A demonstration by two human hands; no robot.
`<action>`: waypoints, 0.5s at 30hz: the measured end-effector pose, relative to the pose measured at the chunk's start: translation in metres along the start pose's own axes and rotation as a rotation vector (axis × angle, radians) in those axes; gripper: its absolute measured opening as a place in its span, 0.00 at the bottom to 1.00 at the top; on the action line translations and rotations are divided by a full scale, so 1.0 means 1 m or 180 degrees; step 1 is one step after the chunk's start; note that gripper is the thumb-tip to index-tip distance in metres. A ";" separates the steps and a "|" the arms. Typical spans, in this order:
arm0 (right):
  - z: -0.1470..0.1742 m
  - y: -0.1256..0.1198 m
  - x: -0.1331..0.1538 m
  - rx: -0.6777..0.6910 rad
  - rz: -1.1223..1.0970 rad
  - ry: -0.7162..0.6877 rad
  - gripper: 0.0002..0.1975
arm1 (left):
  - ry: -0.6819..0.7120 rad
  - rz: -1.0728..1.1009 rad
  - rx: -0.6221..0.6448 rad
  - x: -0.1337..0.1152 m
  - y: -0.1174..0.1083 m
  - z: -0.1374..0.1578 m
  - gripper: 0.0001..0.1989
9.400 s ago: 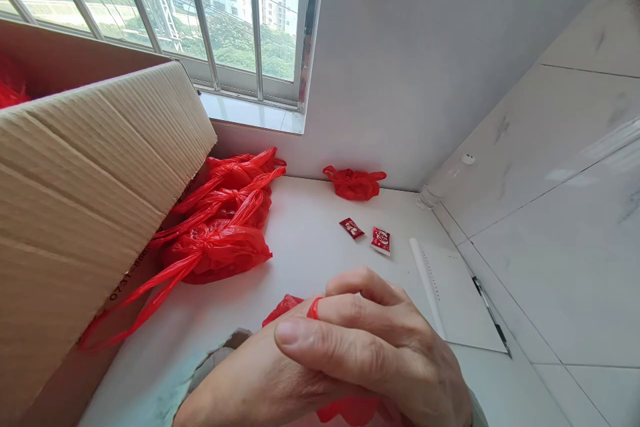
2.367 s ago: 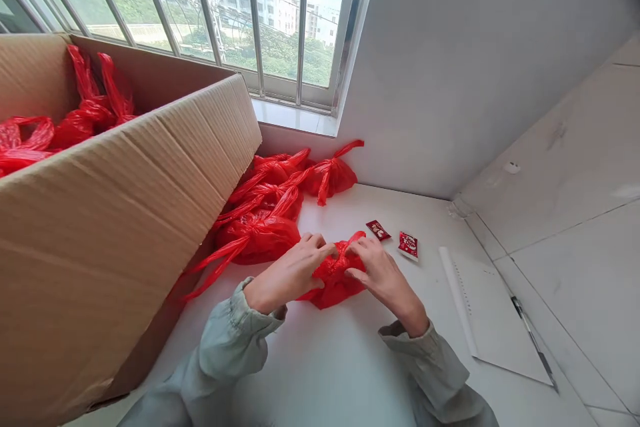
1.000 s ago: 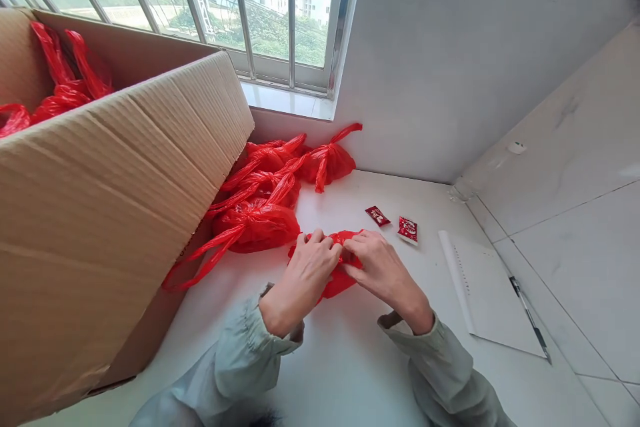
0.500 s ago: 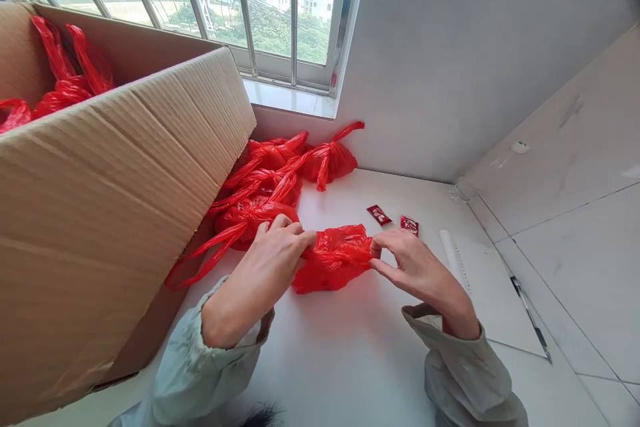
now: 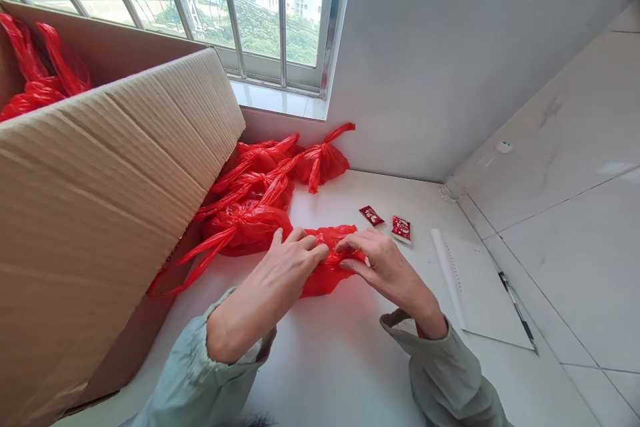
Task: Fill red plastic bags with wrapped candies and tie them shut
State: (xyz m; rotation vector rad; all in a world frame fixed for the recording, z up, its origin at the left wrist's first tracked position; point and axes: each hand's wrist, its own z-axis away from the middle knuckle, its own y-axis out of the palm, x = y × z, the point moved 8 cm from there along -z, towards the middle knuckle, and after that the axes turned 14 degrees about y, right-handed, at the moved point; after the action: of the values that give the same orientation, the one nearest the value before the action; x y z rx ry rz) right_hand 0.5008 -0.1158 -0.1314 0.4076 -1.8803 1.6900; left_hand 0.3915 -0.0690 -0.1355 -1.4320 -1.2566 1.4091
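A thin red plastic bag (image 5: 327, 280) lies on the white tabletop between my hands, its upper part gathered and crumpled. My left hand (image 5: 295, 257) is closed on the bag's left side, with the fingertips partly hidden behind the knuckles. From the right, my right hand (image 5: 383, 260) pinches the bag's gathered plastic between thumb and fingers. Whatever the bag contains cannot be made out. Just beyond my left hand sits a tied red bag (image 5: 247, 227), close to the one I hold.
A large cardboard box (image 5: 125, 167) with red bags inside stands at left. More tied red bags (image 5: 320, 163) lie by the wall. Two small dark-red packets (image 5: 401, 229), a notebook (image 5: 483, 287) and a pen (image 5: 517, 310) lie at right. A barred window (image 5: 260, 27) is behind.
My right hand has moved left along the bag, so my hands are closer together and the bag's upper part is more bunched. The view has shifted slightly right.
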 end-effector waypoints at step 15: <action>0.010 -0.032 -0.009 -0.0409 -0.0276 0.0510 0.07 | 0.0407 0.0594 -0.0257 -0.024 -0.050 0.029 0.08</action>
State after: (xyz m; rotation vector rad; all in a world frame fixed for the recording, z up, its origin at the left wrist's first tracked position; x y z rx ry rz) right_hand 0.5243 -0.1316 -0.1118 0.2890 -1.8152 1.4904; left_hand 0.3580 -0.0841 -0.0850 -1.7038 -1.1339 1.3760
